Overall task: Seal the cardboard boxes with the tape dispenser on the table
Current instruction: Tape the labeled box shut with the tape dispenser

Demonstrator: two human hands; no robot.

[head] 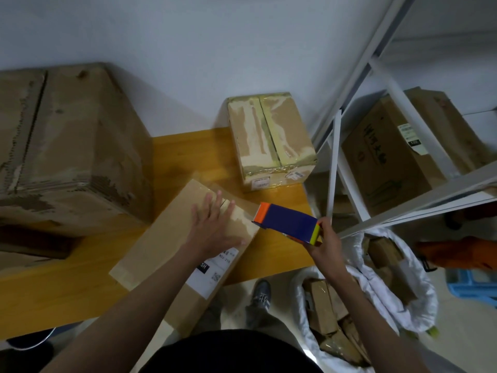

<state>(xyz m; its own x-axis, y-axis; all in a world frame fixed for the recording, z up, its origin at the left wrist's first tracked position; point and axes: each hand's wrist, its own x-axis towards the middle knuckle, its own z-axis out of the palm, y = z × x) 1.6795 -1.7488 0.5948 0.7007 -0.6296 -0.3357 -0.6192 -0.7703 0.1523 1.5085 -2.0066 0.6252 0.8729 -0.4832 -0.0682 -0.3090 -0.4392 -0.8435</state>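
Note:
A long flat cardboard box (166,246) lies diagonally across the front of the wooden table (67,286), its near end hanging over the edge. My left hand (215,227) presses flat on the box's far end with fingers spread. My right hand (326,243) grips the near end of a blue tape dispenser (289,223) with an orange tip and a yellow-green end. The dispenser's orange tip sits at the box's right far corner. A small taped box (271,141) stands at the back of the table. A large worn box (64,146) fills the left.
A white metal shelf (357,168) stands to the right and holds printed cartons (387,157). Below it on the floor is a white sack (382,286) full of small cardboard parcels. A blue crate (473,286) is at the far right. My shoe (261,294) shows under the table's edge.

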